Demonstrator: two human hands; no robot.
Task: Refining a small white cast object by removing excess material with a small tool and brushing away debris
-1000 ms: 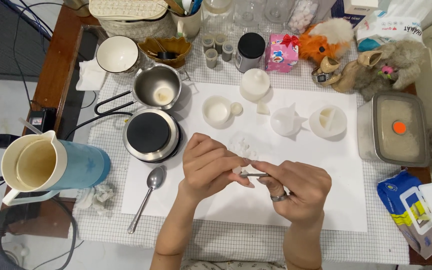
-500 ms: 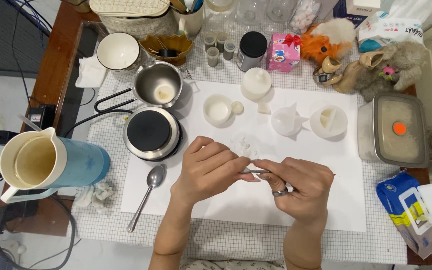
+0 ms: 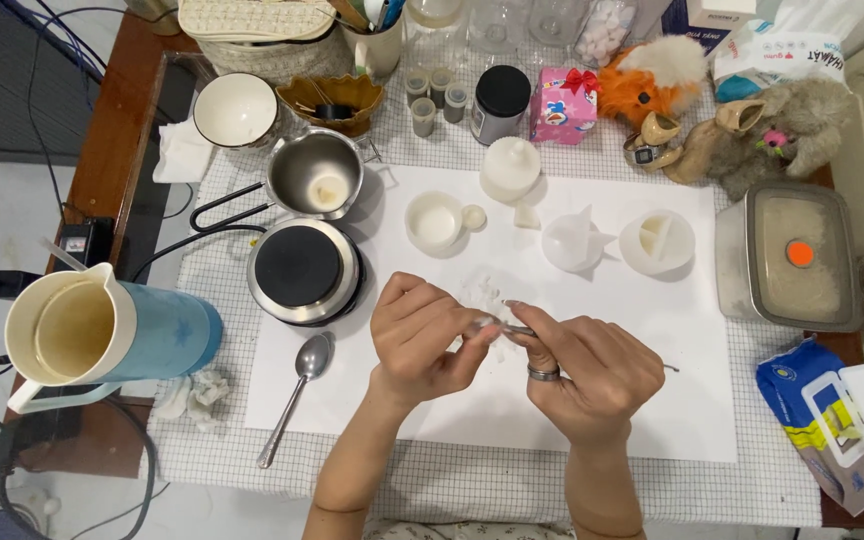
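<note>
Two-handed grip: left hand [image 3: 420, 335], right hand [image 3: 592, 372] pinching thin metal tool [image 3: 508, 327] between fingertips.

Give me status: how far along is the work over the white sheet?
Set out: three white molds, a lidded white jar, the black hotplate and a steel pot with a pale lump inside. In hand: left hand and right hand pinch a thin metal piece above white crumbs. Left: the molds look unfilled, the spoon lies unused.
</note>
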